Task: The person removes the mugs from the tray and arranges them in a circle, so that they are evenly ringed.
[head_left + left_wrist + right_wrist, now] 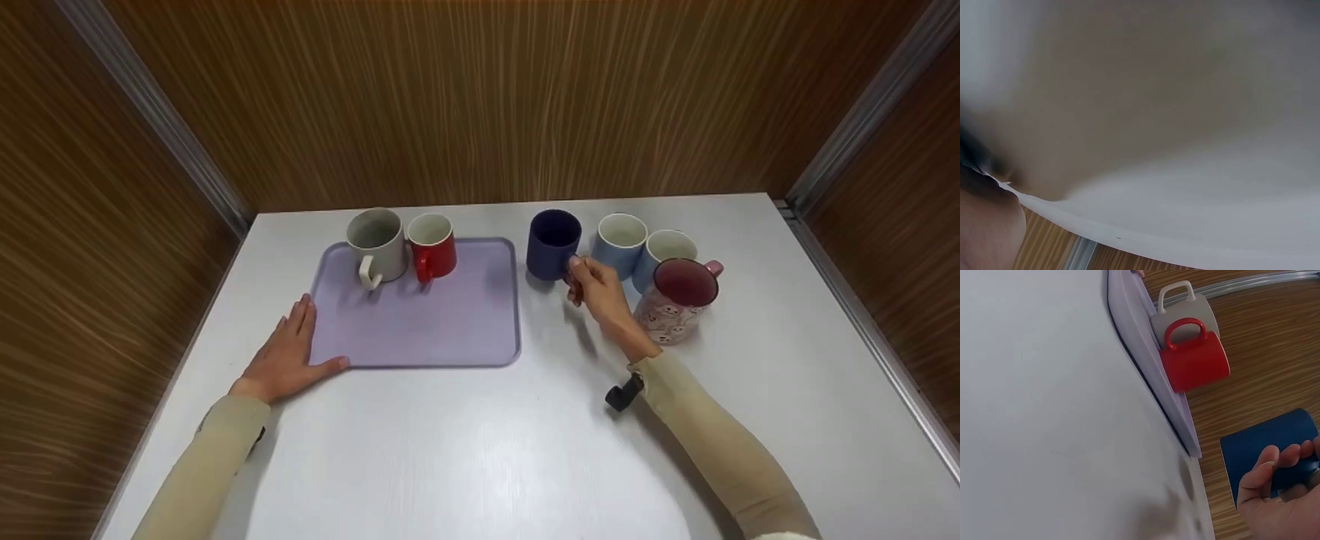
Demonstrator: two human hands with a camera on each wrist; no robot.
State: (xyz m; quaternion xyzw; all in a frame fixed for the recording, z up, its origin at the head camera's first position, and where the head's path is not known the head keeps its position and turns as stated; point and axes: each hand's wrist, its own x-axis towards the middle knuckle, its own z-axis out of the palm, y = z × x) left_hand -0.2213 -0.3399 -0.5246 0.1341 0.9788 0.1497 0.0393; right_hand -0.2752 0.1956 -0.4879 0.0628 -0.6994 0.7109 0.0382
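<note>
My right hand [602, 295] grips the handle of a dark blue mug [553, 247], which stands upright to the right of the lilac tray [420, 330]. In the right wrist view, thumb and fingers curl round the handle of this blue mug [1266, 439], and a gap shows between the mug and the table. My left hand [283, 358] lies with straight, spread fingers at the tray's front left corner, fingertips at its left edge and thumb along the front one. Upright on the tray's back part are a grey mug [384, 251] and a smaller red mug [436, 255], side by side.
Two light blue mugs [619, 244] with pale insides stand right of my right hand. A pink patterned mug [669, 311] is in front of them, close by my right wrist. Wood-grain panels [510, 97] wall the white table [450, 450] at the back and sides.
</note>
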